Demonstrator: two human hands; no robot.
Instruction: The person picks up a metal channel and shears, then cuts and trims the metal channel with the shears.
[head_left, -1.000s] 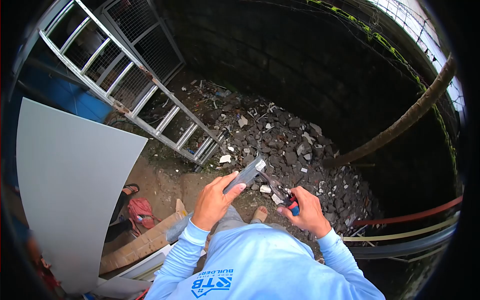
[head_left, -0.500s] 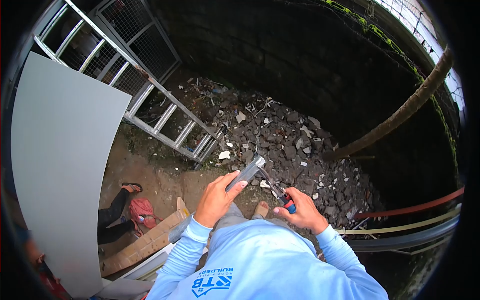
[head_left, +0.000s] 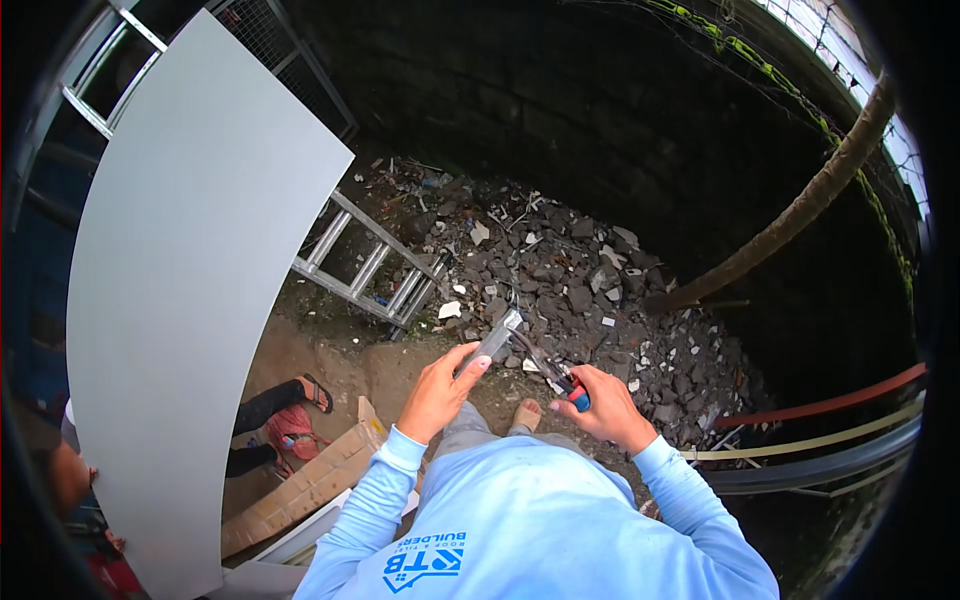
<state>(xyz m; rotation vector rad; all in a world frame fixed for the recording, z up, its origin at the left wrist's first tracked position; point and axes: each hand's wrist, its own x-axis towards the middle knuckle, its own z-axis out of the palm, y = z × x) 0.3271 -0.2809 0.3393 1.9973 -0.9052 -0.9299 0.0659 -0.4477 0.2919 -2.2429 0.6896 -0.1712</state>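
Observation:
My left hand is closed around a short length of galvanized metal channel, its end pointing up and away from me. In my right hand is a pair of tin snips with red and blue handles. The dark jaws lie close beside the far end of the channel; whether they touch it I cannot tell. Both hands are in front of my light blue shirt, above a heap of rubble.
A large grey panel stands at left, with another person's hand at its edge. An aluminium ladder is partly behind it. A long cardboard box lies below. A slanting trunk and long metal strips are at right.
The grey panel has shifted right and now covers more of the ladder. The snips' jaws have tilted slightly at the channel's end. My hands have barely moved.

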